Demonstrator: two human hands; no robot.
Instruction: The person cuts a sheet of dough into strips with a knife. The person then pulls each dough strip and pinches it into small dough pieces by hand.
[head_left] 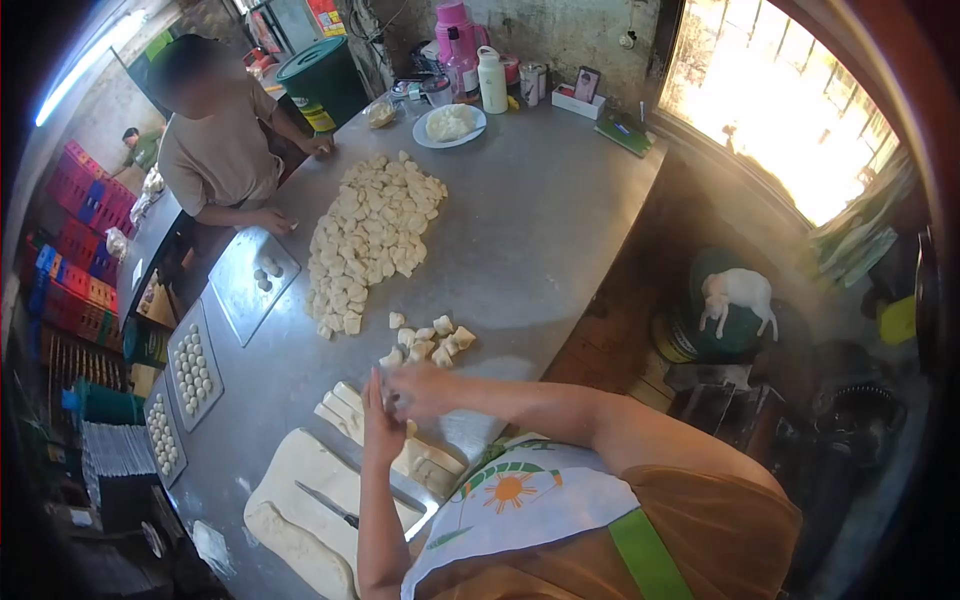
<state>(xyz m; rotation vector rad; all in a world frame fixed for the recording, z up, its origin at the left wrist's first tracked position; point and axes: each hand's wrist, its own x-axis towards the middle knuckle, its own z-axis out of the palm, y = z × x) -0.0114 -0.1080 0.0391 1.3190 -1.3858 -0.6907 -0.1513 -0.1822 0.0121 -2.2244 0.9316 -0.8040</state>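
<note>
My left hand point(378, 412) is raised over the cut dough strips point(343, 408), its fingers stretched out and pointing away from me. Close beside it, my right hand point(425, 388) is smeared by motion; a small greyish patch shows between the two hands, too unclear to name. Just beyond them lies a small group of dough pieces point(442, 325). More thick dough point(425, 462) rests near my apron, partly behind my left hand and wrist. To the left, a knife point(325, 503) lies on a large flat sheet of dough point(310, 465) with one edge rolled over.
A large heap of dough pieces point(375, 235) covers the middle of the metal table point(530, 220). Trays of dough balls point(195, 372) stand along the left edge, near a co-worker point(225, 150). Plate point(420, 135), bottle point(492, 80) and phone point(587, 82) are at the back.
</note>
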